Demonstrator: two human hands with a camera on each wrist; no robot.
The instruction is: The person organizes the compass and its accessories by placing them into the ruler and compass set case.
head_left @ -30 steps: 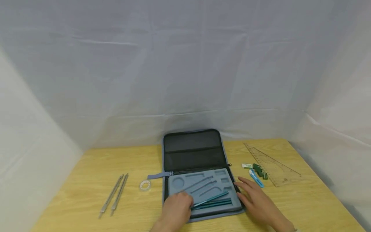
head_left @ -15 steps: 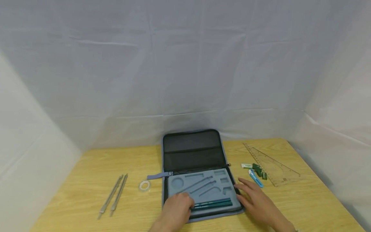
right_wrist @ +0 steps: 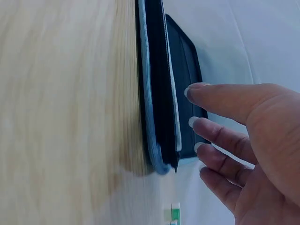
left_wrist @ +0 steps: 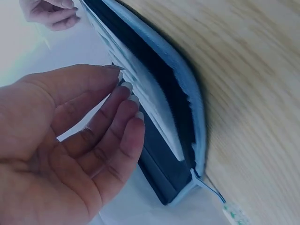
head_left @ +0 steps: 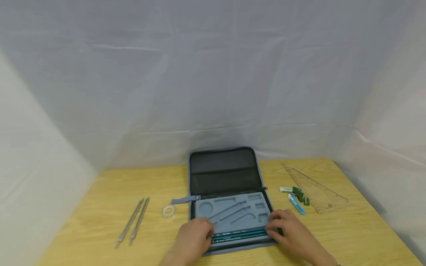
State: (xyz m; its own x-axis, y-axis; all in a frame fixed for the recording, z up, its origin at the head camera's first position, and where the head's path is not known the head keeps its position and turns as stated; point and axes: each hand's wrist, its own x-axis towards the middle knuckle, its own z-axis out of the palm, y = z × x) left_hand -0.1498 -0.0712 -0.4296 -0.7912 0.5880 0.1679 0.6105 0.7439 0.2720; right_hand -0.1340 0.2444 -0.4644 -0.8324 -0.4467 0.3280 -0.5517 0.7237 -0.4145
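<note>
Several dark green pencils (head_left: 237, 235) lie side by side in the long front slot of a grey foam insert (head_left: 219, 207). The insert sits in an unzipped zip case (head_left: 226, 181) whose dark lid stands raised at the back. My left hand (head_left: 193, 236) is at the pencils' left end, and in the left wrist view its thumb and fingers (left_wrist: 127, 110) curve toward each other with nothing visible between them. At the pencils' right end is my right hand (head_left: 289, 232), fingertips over the case's edge. In the right wrist view its fingers (right_wrist: 218, 133) are spread and loosely bent.
Two slim metallic tools (head_left: 134, 221) and a roll of clear tape (head_left: 168, 211) lie left of the case. To the right are a white eraser (head_left: 285, 189), small green pieces (head_left: 298, 192), a blue utility knife (head_left: 296, 204) and a transparent set square (head_left: 316, 190).
A pencil that lay slanted across the others now lies level with them in the slot. My left hand has shifted slightly left, and my right hand has moved left onto the pencils' right end.
</note>
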